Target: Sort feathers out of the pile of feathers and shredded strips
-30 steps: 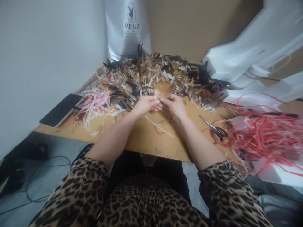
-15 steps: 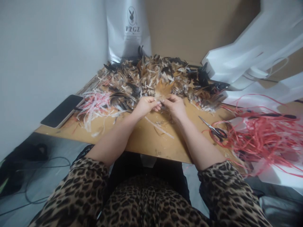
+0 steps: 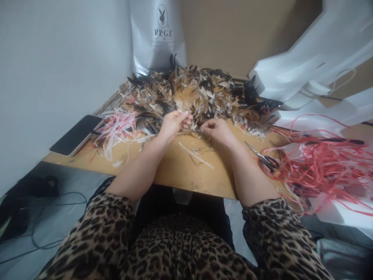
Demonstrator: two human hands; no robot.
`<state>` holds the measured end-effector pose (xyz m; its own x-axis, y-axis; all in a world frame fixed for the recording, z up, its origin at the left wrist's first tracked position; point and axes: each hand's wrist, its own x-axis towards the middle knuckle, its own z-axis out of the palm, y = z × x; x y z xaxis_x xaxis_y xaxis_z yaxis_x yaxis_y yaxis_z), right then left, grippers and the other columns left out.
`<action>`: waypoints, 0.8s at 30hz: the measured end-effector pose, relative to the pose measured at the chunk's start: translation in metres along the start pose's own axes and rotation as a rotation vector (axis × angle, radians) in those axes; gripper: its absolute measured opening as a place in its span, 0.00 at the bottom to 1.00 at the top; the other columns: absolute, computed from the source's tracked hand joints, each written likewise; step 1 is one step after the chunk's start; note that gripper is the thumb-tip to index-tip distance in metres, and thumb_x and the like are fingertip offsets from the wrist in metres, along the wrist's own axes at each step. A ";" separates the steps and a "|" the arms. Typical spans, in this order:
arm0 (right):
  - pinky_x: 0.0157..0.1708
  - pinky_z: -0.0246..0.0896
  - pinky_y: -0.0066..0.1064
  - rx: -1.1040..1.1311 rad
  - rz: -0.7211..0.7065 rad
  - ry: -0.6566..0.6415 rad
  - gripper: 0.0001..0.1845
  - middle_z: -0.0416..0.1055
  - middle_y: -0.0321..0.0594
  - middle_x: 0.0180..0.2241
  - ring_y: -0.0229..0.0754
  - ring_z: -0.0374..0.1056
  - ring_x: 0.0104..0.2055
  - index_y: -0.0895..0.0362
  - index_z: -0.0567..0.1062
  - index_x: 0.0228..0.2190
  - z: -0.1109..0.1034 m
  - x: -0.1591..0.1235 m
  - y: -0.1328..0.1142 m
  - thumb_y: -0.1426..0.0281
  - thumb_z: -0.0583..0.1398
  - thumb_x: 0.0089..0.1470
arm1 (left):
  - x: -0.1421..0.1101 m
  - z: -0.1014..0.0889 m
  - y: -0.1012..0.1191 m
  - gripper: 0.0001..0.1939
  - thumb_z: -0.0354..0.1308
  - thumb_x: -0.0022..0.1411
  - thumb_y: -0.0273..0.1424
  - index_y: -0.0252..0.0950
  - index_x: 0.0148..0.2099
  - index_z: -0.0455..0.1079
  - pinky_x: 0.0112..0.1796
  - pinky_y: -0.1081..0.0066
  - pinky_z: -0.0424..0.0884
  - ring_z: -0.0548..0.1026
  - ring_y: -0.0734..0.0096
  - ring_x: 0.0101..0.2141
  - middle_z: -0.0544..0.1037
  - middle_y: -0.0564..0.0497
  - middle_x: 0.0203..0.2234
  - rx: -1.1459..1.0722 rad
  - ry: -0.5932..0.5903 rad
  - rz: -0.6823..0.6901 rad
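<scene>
Between the thumb and fingers of my left hand [image 3: 174,123] is a small fanned bunch of golden-brown feathers [image 3: 185,98], held by its pale base and pointing away from me. My right hand [image 3: 217,130] is a little to the right, apart from the bunch, its thumb and fingertips pinched together low over the tabletop. Whatever sits in that pinch, if anything, is too small to make out. Directly beyond both hands spreads a large heap of brown, black and whitish feathers [image 3: 215,91].
Black-handled scissors [image 3: 269,161] lie on the wooden table [image 3: 186,175], right of my right arm. Red plastic strips [image 3: 329,171] pile up at the far right. Left are pink-white strips [image 3: 116,126] and a phone [image 3: 76,134]. A silver bag [image 3: 159,46] stands behind the heap.
My hands have come apart. The left one has moved left and slightly away from me with the feather bunch, while the right has let go of the bunch and stays near its earlier place.
</scene>
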<state>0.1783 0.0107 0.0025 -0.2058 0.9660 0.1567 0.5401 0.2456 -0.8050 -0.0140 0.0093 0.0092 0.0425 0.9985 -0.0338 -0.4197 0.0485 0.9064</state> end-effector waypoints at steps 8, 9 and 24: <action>0.33 0.56 0.31 -0.545 -0.154 -0.108 0.07 0.76 0.44 0.32 0.42 0.67 0.32 0.57 0.79 0.28 0.027 -0.010 -0.018 0.70 0.60 0.48 | 0.001 -0.003 -0.002 0.05 0.61 0.60 0.29 0.31 0.37 0.73 0.21 0.83 0.63 0.71 0.86 0.20 0.77 0.53 0.25 -0.021 -0.023 0.020; 0.33 0.56 0.32 -0.595 -0.153 -0.116 0.08 0.75 0.45 0.32 0.42 0.67 0.32 0.57 0.79 0.28 0.030 -0.011 -0.020 0.71 0.58 0.49 | 0.001 -0.003 -0.001 0.05 0.60 0.60 0.29 0.31 0.37 0.73 0.21 0.83 0.63 0.71 0.86 0.20 0.77 0.53 0.25 -0.013 -0.016 0.016; 0.38 0.60 0.33 -0.180 -0.304 0.354 0.06 0.70 0.40 0.31 0.40 0.64 0.33 0.56 0.75 0.29 -0.003 -0.002 -0.010 0.72 0.57 0.49 | 0.002 -0.005 0.005 0.08 0.64 0.57 0.30 0.30 0.36 0.73 0.21 0.84 0.64 0.75 0.84 0.23 0.81 0.48 0.33 -0.030 0.017 -0.077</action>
<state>0.1759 0.0063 0.0114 -0.1032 0.8093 0.5782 0.6376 0.5000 -0.5861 -0.0209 0.0119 0.0112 0.0606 0.9921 -0.1100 -0.4425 0.1255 0.8879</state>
